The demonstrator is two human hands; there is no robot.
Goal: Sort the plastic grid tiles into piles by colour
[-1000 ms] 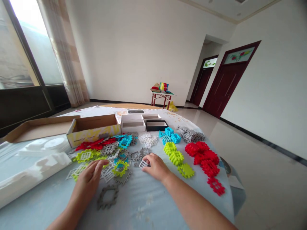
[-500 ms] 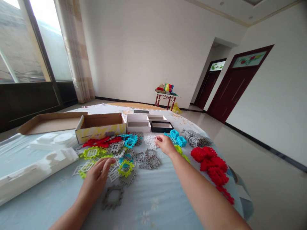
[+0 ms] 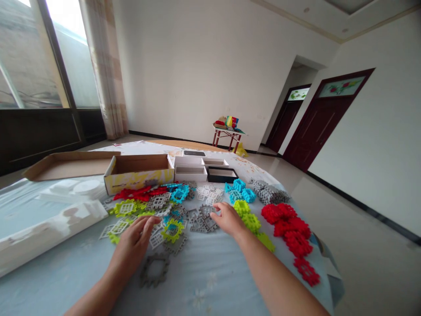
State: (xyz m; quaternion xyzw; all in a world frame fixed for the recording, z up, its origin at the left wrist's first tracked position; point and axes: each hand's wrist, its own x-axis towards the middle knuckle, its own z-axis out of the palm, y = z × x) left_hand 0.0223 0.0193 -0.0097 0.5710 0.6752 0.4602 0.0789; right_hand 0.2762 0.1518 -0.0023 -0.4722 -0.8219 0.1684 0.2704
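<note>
Holds the left hand (image 3: 134, 239) low over the near-left edge of a mixed heap, thumb and fingers drawn close together; cannot tell of any piece pinched there. Has beside those fingertips white lattice panels (image 3: 156, 238) and a lime-green toothed frame (image 3: 173, 231), with a grey toothed square frame (image 3: 154, 270) lying apart on the pale blue tablecloth (image 3: 204, 281), nearer the body. Reaches the right hand (image 3: 226, 218) to the right edge of the loose grey toothed tiles (image 3: 200, 220), thumb and forefinger parted, without any visible piece between; cannot tell about contact with the tiles. Shows just beyond these a little pile of white lattice pieces (image 3: 209, 193). Has to the right of that pile a blue group (image 3: 241, 192), then grey stacked tiles (image 3: 269, 192); nearer, a lime-green row (image 3: 251, 223) just beside the right wrist, and farther right, red stacks (image 3: 297, 241). Includes at the heap's far side red flat tiles (image 3: 138, 193), in front of an open cardboard box (image 3: 138, 179). Sets to the right of the box white trays (image 3: 190, 172) and a black-rimmed tray (image 3: 222, 174); at far left, white foam packing (image 3: 75, 219).
</note>
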